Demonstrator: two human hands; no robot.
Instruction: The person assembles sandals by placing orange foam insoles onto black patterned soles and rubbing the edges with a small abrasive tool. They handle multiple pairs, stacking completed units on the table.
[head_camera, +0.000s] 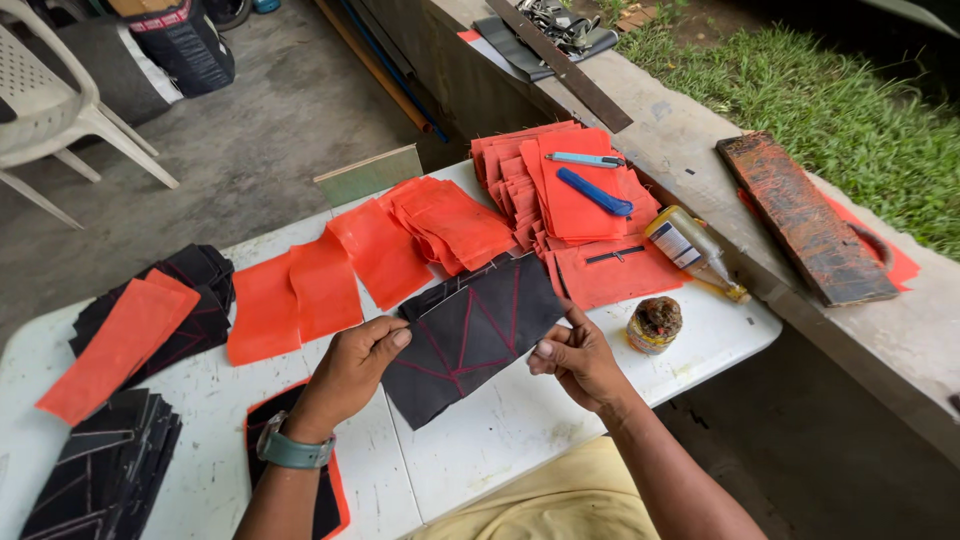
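A labelled amber bottle (692, 250) lies by a small, possibly labelled tin (654, 324) on the table's right.

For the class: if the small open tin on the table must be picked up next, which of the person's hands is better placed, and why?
Probably the right hand: the tin sits just beyond it on the same side, while the left hand pinches the far edge of the black stitched panel.

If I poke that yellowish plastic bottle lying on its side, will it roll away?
The yellowish plastic bottle probably would roll: it is round and lies on its side. It seems light. The white table's edge is close, so it might fall.
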